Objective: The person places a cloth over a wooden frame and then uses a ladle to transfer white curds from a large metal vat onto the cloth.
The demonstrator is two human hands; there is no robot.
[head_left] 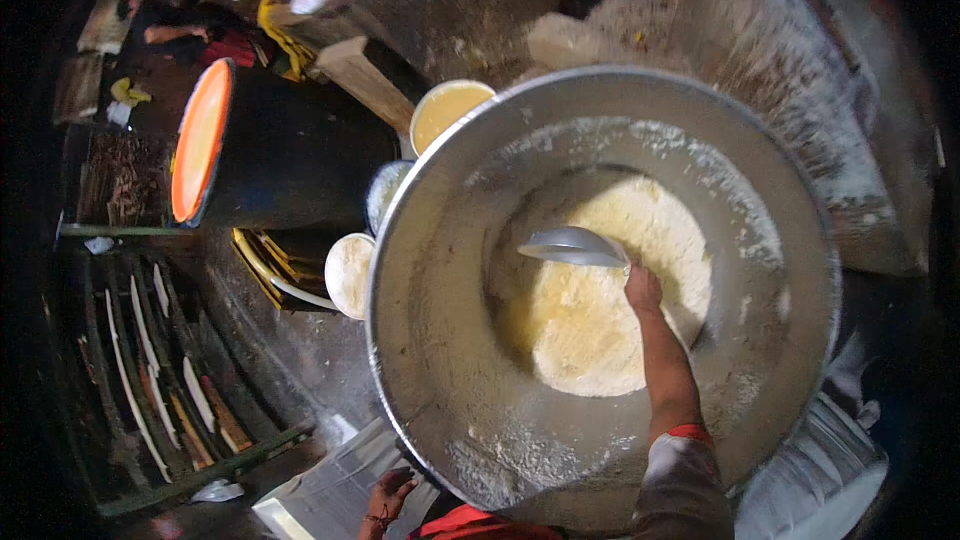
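Observation:
A large round metal mixing bowl [600, 85] fills the middle of the head view. Pale flour-like powder [655, 215] lies at its bottom, wet and yellowish toward the left. Over this powder my right hand [644, 290] reaches in, closed on the edge of a grey metal basin [570, 243]. The basin is tilted on its side, its inside mostly turned away. Down by the mixing bowl's lower left rim is my left hand [392, 493], its fingers loosely bent and apart, with nothing seen in it.
A tub of yellowish liquid [445, 112] and a white-topped container [349, 275] stand against the bowl's left side. Farther left are a dark barrel with an orange rim [200, 145] and a slatted wooden rack [150, 380]. A white sack [815, 470] sits lower right.

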